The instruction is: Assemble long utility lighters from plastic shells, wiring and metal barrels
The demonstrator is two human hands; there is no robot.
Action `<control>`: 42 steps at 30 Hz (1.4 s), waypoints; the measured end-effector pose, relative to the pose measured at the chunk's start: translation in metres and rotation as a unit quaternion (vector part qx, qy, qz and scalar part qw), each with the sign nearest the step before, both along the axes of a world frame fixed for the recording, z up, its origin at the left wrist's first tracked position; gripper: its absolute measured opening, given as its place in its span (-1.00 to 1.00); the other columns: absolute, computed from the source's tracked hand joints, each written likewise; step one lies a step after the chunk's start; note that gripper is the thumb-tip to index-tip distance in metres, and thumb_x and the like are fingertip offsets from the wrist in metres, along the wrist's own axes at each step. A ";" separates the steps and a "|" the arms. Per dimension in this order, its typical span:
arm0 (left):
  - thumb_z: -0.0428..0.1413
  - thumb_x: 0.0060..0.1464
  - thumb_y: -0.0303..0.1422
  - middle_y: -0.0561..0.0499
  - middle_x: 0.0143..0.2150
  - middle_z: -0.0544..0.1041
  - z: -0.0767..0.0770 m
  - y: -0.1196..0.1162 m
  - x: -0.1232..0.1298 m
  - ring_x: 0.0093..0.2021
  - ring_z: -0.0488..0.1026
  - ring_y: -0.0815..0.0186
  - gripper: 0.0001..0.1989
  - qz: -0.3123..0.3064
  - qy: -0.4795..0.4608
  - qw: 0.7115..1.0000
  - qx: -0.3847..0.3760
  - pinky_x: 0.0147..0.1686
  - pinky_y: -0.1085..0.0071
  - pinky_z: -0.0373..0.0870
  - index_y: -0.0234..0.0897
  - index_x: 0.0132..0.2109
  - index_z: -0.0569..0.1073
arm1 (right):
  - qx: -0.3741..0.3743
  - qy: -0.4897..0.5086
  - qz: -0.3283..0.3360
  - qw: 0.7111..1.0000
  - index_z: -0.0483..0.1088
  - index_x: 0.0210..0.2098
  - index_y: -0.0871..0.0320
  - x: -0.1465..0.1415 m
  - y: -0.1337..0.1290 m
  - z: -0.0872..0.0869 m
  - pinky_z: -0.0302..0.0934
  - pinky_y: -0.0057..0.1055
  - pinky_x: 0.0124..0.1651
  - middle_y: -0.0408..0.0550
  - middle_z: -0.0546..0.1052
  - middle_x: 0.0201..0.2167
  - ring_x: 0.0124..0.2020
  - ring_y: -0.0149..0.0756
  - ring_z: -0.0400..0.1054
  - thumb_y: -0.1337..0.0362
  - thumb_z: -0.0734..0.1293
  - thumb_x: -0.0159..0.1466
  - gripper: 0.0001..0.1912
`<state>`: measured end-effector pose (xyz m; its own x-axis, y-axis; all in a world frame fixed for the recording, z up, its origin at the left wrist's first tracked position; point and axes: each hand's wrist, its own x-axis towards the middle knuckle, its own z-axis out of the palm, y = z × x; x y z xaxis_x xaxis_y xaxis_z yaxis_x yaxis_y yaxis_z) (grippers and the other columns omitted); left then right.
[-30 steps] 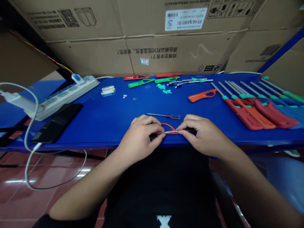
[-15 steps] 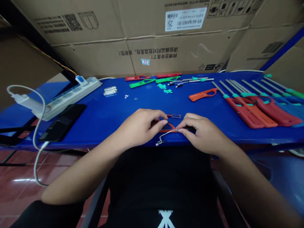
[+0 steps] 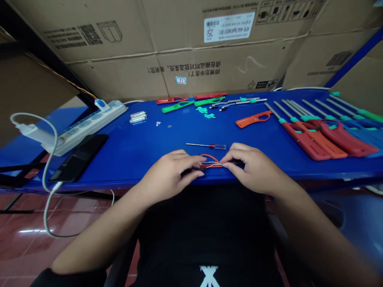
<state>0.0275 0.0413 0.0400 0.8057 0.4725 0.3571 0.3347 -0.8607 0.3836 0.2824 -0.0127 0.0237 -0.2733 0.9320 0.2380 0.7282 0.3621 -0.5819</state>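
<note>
Orange plastic lighter handle (image 3: 211,161) lies at the near edge of a blue table (image 3: 134,153), between the person's two hands, its open loop facing away from the person. A thin pale wire (image 3: 214,165) runs along it. The left hand (image 3: 169,176) is closed around the handle's left end, with its fingers curled over the top and partly hiding that end. The right hand (image 3: 254,167) pinches the wire and the handle's right end between thumb and fingers. A dark part shows under the right hand, too hidden to identify.

Just beyond the hands lies a small screwdriver (image 3: 208,146) with a red-and-clear grip and a slim steel shaft. Farther along the table, on the right, finished long-nosed lighters (image 3: 305,141) in red, orange, blue and green lie side by side, their steel nozzles pointing away. A loose orange lighter handle (image 3: 253,119) lies just left of them. Along the far edge are green and red handle halves (image 3: 176,106), small teal clips (image 3: 202,110) and a few clear metal-tipped tubes (image 3: 138,116). On the left are a white power strip (image 3: 86,131) with a plugged-in white cable (image 3: 44,135) and a black phone (image 3: 79,157). Cardboard cartons (image 3: 179,52) stand behind the table.
</note>
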 end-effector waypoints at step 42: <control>0.00 0.23 -0.52 -0.04 -0.17 0.63 0.013 0.033 -0.008 -0.21 0.57 0.30 -0.70 0.028 0.041 0.998 0.027 -0.20 0.39 0.46 -0.28 -0.02 0.58 | -0.002 -0.017 -0.007 1.000 0.51 -0.23 0.08 0.001 -0.001 -0.001 0.27 -0.27 -0.16 -0.06 0.50 -0.23 -0.21 -0.25 0.41 0.32 0.29 0.33 -0.87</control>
<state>0.0193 0.0742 0.0535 0.8058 0.5002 0.3171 0.4116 -0.8580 0.3073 0.2839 -0.0138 0.0227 -0.2679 0.9370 0.2242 0.7530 0.3488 -0.5580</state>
